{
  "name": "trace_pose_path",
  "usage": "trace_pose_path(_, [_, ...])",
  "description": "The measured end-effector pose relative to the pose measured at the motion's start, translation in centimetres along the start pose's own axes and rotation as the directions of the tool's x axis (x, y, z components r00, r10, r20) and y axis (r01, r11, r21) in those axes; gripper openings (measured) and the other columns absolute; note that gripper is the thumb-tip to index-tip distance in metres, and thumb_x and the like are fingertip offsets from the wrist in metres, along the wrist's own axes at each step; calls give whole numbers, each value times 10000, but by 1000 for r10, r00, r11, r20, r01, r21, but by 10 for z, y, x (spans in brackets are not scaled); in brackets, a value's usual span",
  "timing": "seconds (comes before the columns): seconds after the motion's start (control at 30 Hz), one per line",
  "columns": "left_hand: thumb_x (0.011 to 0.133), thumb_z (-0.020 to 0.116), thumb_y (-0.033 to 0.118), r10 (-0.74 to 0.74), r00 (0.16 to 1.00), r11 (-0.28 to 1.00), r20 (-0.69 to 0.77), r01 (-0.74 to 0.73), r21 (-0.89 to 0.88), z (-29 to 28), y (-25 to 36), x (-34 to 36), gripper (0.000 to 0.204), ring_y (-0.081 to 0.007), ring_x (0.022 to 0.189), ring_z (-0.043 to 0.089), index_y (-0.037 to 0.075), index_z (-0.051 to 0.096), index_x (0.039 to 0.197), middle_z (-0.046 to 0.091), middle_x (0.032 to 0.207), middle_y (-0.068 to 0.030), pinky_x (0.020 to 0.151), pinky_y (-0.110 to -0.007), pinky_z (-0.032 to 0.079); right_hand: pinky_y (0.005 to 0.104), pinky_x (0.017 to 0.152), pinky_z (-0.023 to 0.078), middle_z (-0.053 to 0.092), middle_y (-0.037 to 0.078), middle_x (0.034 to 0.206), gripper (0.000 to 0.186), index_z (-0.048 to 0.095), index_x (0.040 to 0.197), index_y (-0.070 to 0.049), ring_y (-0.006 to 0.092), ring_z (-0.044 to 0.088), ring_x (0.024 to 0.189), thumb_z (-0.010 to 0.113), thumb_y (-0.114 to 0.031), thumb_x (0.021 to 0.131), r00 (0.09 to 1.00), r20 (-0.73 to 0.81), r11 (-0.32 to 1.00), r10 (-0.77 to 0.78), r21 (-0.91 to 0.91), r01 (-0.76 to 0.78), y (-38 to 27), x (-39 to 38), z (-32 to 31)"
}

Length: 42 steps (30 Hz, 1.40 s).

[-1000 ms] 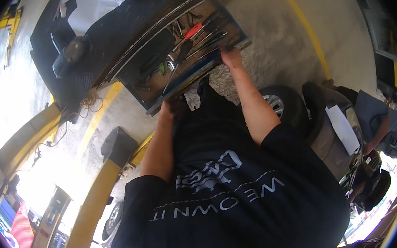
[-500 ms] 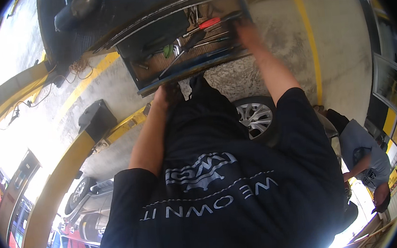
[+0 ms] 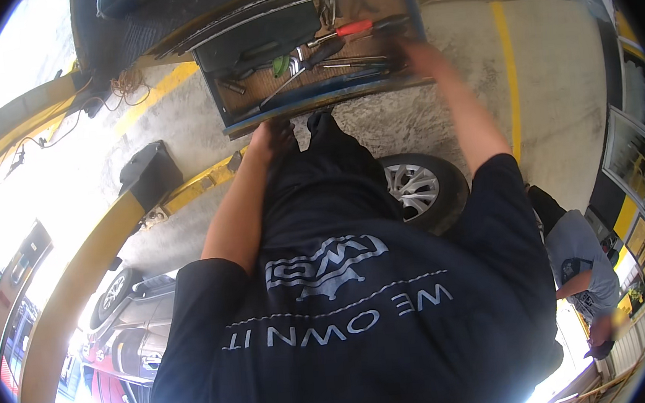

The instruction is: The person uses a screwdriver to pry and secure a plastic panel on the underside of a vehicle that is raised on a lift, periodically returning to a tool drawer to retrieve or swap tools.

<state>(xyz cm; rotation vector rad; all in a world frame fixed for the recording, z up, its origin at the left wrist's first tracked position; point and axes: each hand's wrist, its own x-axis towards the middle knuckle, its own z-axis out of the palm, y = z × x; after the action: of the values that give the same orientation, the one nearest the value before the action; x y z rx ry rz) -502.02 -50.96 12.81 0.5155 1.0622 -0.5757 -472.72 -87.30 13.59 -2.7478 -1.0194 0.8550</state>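
- Nearest on the right, a wheel point(image 3: 420, 181) is partly covered by the right sleeve point(image 3: 502, 193).
- Beyond it, the left hand point(image 3: 277, 138) is set at the near edge of the pulled-out drawer point(image 3: 314, 101), toward its left end; the fingers look curled, but whether the edge is gripped cannot be told.
- Inside the drawer, a black screwdriver point(image 3: 325, 50) is laid aslant, its tip pointed near and left; rods point(image 3: 352, 62) are laid to the right of it, and a socket point(image 3: 233, 87) is seen at the left.
- The right hand point(image 3: 419, 56) is held over the drawer's right end, near the rods; it is blurred, so neither the spread of the fingers nor anything held can be told.
- Farther in, a red-handled tool point(image 3: 354, 27) is laid toward the right, and the far left is taken up by a dark case point(image 3: 254, 38).
- The step in hand is judged to be a reach into the drawer; for the next move, careful finger placement is called for, since the contents are closely laid.
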Motion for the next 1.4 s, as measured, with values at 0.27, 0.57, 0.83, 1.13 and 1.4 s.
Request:
trace_pose_path(0.27, [968, 413, 478, -11, 997, 1000, -73, 11, -3, 14, 4, -12, 693, -256, 1434, 271, 68, 260, 1505, 241, 1582, -99, 1131, -423, 256, 406, 1083, 369, 444, 186, 1440, 518, 439, 1416, -86, 351, 440, 1309, 561, -199, 926, 951, 307, 943, -27, 325, -78, 12, -43, -55])
trace_pose_path(0.57, [967, 429, 455, -11, 988, 1000, -153, 13, 12, 30, 7, -16, 700, -258, 1436, 278, 26, 264, 1494, 289, 1559, -125, 1139, -430, 256, 437, 1043, 397, 506, 197, 1374, 493, 484, 1381, -106, 386, 486, 1247, 557, -267, 921, 964, 226, 952, 141, 236, -194, 4, -20, -61])
trace_pose_path(0.83, [965, 457, 375, 18, 987, 1000, -159, -22, -22, 8, 3, 4, 561, -259, 1296, 462, 40, 402, 1411, 441, 1451, -117, 1039, -427, 374, 449, 853, 523, 647, 158, 1108, 365, 618, 1139, -96, 341, 620, 1033, 691, -233, 809, 993, 47, 991, -113, -64, 115, -61, 15, -15])
trace_pose_path(1.13, [958, 371, 212, -20, 965, 1000, -261, 15, -23, 31, 19, -16, 351, -245, 1108, 590, 64, 555, 1216, 613, 1193, -96, 956, -454, 397, 485, 852, 516, 629, 188, 1142, 411, 565, 1221, -73, 391, 613, 1034, 634, -236, 850, 964, 119, 965, -239, -77, 249, -57, 19, 7])
trace_pose_path(1.4, [958, 383, 176, 125, 969, 992, -215, -116, 56, 11, 12, -10, 297, -214, 956, 683, 98, 577, 1169, 656, 1099, -72, 745, -400, 511, 450, 853, 512, 661, 229, 1045, 454, 598, 1175, -36, 391, 630, 986, 556, -413, 925, 978, 63, 979, -200, 51, 197, -117, -42, -94])
